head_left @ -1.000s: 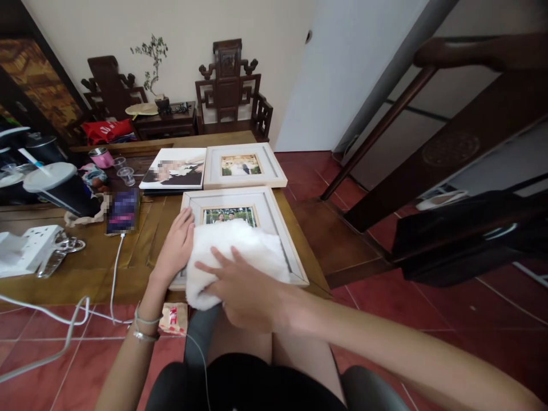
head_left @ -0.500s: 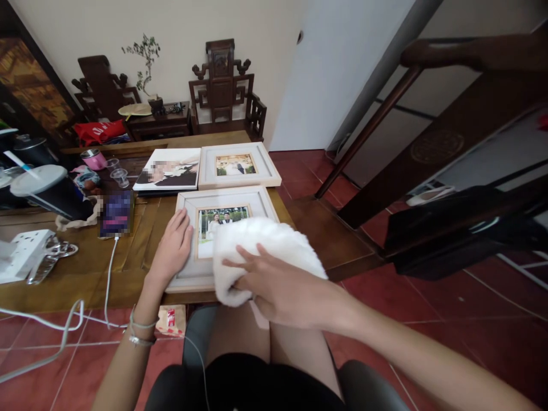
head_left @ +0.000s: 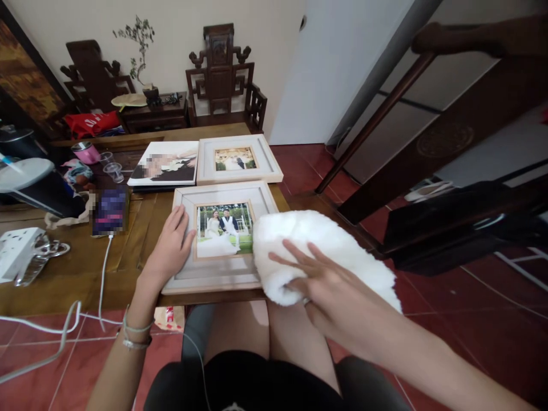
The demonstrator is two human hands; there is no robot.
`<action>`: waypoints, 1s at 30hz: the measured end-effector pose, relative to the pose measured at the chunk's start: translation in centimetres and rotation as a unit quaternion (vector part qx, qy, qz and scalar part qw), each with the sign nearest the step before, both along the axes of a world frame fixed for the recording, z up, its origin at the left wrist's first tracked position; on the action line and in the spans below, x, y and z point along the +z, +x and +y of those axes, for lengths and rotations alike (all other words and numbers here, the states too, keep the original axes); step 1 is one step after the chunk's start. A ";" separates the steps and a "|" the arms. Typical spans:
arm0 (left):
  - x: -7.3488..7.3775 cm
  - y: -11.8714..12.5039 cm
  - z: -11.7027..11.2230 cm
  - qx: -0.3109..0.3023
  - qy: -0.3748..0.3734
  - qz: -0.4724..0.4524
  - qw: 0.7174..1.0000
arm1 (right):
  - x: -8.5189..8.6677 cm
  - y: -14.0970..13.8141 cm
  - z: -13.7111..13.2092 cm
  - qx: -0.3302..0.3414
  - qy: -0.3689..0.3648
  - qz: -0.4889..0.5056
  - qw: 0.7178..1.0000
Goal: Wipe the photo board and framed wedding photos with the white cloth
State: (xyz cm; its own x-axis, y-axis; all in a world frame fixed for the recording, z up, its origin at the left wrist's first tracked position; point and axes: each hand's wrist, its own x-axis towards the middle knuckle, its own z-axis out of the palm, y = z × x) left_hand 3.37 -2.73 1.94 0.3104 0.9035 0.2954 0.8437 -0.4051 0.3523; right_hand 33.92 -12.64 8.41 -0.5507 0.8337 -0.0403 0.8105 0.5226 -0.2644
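A framed photo [head_left: 225, 277] of two people in wedding clothes lies flat at the near edge of the wooden table. My left hand [head_left: 169, 245] rests on the frame's left side, fingers stretched out and holding nothing. At the frame's right edge is a white fluffy cloth [head_left: 291, 231], covering that edge and hanging past the table's side. My right hand [head_left: 321, 279] grips the cloth, some fingers spread over its top and the thumb side tucked at a fold. Behind lie a second framed photo [head_left: 272, 161] and a photo album [head_left: 166, 154], side by side.
On the left stand a dark cup with a pale lid [head_left: 25, 174], a phone [head_left: 110, 211] with a white cable, a power strip [head_left: 19, 251] and a pink mug [head_left: 85, 153]. Carved chairs [head_left: 220, 74] stand by the wall; a wooden armrest [head_left: 381, 114] rises at right.
My right hand has slid the white cloth rightward, uncovering the photo's right part. My left hand stays on the frame's left side. The view has shifted slightly.
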 end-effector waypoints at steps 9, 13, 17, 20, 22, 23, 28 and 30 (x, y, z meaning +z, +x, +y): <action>-0.5 0.1 -0.2 0.017 0.002 -0.040 0.999 | -1.8 -1.0 11.0 -0.024 0.089 -0.013 0.996; -0.5 0.2 -0.3 0.031 0.002 -0.058 0.998 | -2.6 0.0 9.8 0.010 0.073 -0.005 0.997; -0.2 0.3 -0.6 0.037 0.005 -0.057 0.998 | -1.7 1.1 3.6 0.042 0.036 0.009 0.998; -0.1 0.3 -0.7 0.037 0.001 -0.047 0.998 | -0.6 1.2 0.7 0.052 0.001 0.017 0.999; -0.2 0.3 -0.6 0.032 0.001 -0.041 0.999 | 0.1 0.8 1.0 0.038 -0.012 0.021 0.999; -0.3 0.3 -0.5 0.030 0.003 -0.040 0.999 | 0.4 0.6 1.7 0.024 -0.012 0.021 0.999; -0.8 0.1 -0.2 0.026 0.017 -0.049 0.998 | 0.4 -0.6 8.3 -0.011 0.014 0.022 1.000; -0.8 0.1 -0.2 0.027 0.012 -0.056 0.998 | 0.1 -1.2 11.0 -0.021 0.053 0.023 0.998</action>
